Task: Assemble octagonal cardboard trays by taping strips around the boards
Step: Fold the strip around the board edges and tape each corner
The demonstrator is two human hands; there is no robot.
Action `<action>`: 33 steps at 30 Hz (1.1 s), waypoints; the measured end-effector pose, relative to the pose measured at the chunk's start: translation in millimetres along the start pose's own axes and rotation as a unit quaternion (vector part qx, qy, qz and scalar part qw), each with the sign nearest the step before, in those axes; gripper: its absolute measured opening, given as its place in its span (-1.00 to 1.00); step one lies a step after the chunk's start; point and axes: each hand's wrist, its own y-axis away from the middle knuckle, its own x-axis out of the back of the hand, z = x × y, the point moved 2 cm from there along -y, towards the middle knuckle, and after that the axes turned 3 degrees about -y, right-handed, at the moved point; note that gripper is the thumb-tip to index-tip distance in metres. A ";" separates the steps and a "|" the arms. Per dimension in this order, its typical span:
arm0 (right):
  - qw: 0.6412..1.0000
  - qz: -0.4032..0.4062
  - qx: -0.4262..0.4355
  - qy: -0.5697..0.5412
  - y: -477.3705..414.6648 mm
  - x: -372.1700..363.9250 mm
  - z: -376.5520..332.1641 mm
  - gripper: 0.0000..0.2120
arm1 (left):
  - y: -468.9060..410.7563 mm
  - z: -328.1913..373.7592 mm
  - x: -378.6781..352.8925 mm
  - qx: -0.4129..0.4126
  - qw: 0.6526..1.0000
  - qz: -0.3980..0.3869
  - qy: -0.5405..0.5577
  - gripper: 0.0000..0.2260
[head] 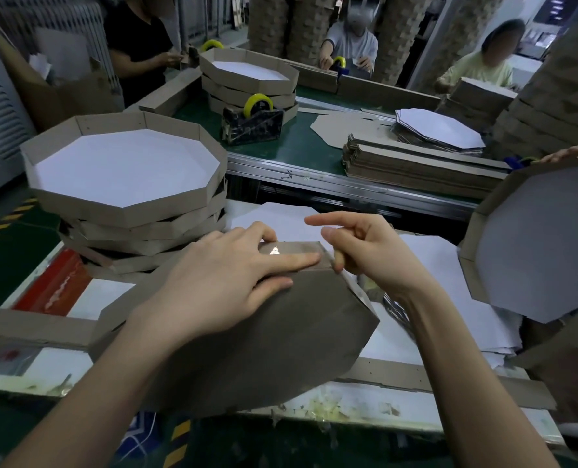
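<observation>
The tray (263, 332) sits brown underside up, directly under the left hand (226, 278) and just left of the right hand (365, 255). It leans on the surface (365, 396), with its far edge raised and its near edge low.

The left hand is spread flat with straight fingers. It grips nothing and presses the tray's far wall, where a glossy patch of tape (274, 250) shines beside the fingertips.

The right hand is at the tray's far right corner. Its index finger points left above the wall and a bent finger touches the corner. I cannot tell whether it pinches anything.

The taped wall runs left to right, and the tray's open side faces down and away.

Left of the tray stands a stack of finished trays (125, 211). Beyond it are a tape dispenser (253, 121) and piled strips (416, 167).
</observation>
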 end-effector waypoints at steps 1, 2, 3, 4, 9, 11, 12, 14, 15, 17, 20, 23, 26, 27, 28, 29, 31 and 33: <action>1.000 0.006 0.001 -0.006 -0.4 -0.4 -0.2 -0.76 | -1.1 0.5 -0.3 -0.002 1.000 0.002 -0.004 -0.58; 1.000 0.011 0.005 -0.012 -0.7 -0.7 -0.5 -0.76 | -1.7 0.7 -0.3 -0.002 1.000 0.004 -0.006 -0.58; 1.000 0.016 0.010 -0.018 -1.4 -1.1 -0.7 -0.75 | -2.1 0.8 -0.4 -0.001 1.000 0.006 -0.004 -0.58; 0.999 0.022 0.014 -0.023 -1.4 -1.2 -0.5 -0.75 | -2.4 0.7 -0.4 0.002 1.000 0.007 0.002 -0.58; 1.000 0.017 0.020 -0.001 1.0 0.8 2.4 -0.87 | -1.3 -2.6 -0.8 0.025 0.999 0.004 0.037 -0.56; 1.000 -0.011 0.016 0.022 2.1 4.5 2.0 -0.89 | -1.9 -5.0 -2.5 0.032 0.999 -0.002 0.041 -0.53; 0.999 -0.028 0.012 0.036 2.5 6.9 1.0 -0.90 | -2.0 -5.9 -3.2 0.035 0.999 -0.003 0.042 -0.51; 0.997 -0.060 0.005 0.052 3.2 10.9 -0.9 -0.93 | -1.9 -7.0 -3.5 0.039 0.998 -0.002 0.041 -0.50; 0.996 -0.072 0.004 0.053 3.5 12.2 -1.4 -0.93 | -1.8 -6.9 -3.6 0.039 0.999 -0.001 0.038 -0.49; 0.995 -0.088 0.005 0.046 4.0 13.2 -1.6 -0.90 | -2.3 -6.1 -3.9 0.035 0.999 0.000 0.034 -0.48; 0.995 -0.100 0.016 0.015 5.9 11.4 -0.9 -0.92 | -3.9 -5.2 -3.1 0.033 0.999 0.004 0.042 -0.50; 0.994 -0.108 0.031 0.009 7.4 10.4 0.7 -0.90 | -4.5 -4.7 -2.7 0.031 0.999 0.002 0.042 -0.49; 0.993 -0.116 0.028 -0.004 8.8 8.6 3.1 -0.94 | -4.6 -4.7 -3.0 0.027 0.999 0.002 0.037 -0.48; 0.993 -0.115 0.021 -0.009 8.9 8.2 4.6 -0.96 | -4.9 -5.0 -3.3 0.027 0.999 0.003 0.037 -0.48; 0.993 -0.113 0.015 -0.015 8.9 7.8 6.3 -0.96 | -5.1 -5.5 -3.9 0.029 0.999 0.002 0.036 -0.47; 0.994 -0.110 0.010 -0.023 8.5 7.4 7.8 -0.94 | -5.5 -6.0 -4.7 0.031 0.999 0.002 0.034 -0.46; 0.993 -0.109 0.001 -0.042 8.1 6.4 10.1 -0.91 | -5.3 -6.7 -6.0 0.033 0.999 0.003 0.031 -0.43; 0.992 -0.110 -0.004 -0.055 8.0 5.1 10.7 -0.88 | -5.1 -6.8 -6.6 0.029 0.999 0.008 0.025 -0.41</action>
